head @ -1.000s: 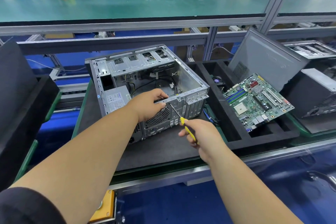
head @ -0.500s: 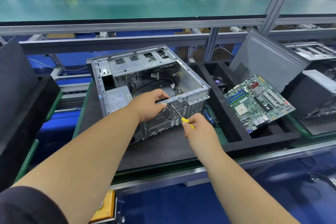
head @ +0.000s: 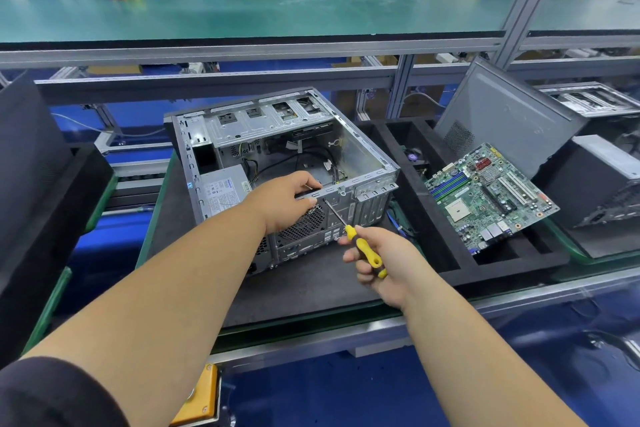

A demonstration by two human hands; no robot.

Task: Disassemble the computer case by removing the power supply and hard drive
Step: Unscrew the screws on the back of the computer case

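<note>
Gripping the rear top rail of the open computer case (head: 284, 163), the left hand (head: 282, 201) has its fingers curled over the metal edge. The right hand (head: 381, 260) is wrapped around a yellow-handled screwdriver (head: 360, 246), whose tip meets the back panel just right of the left fingers. The power supply (head: 221, 191) sits inside the case, just left of the left hand. No hard drive is clearly visible.

A slip looks likely if the tip sits crooked, and the blade could jab the nearby fingers or strip the screw.

Beneath the hands, the case lies on a dark mat on the desk (head: 311, 288). Right of the right hand, a motherboard (head: 485, 198) rests in a black foam tray (head: 450, 267). A green shelf (head: 242, 10) runs beyond both hands.
</note>
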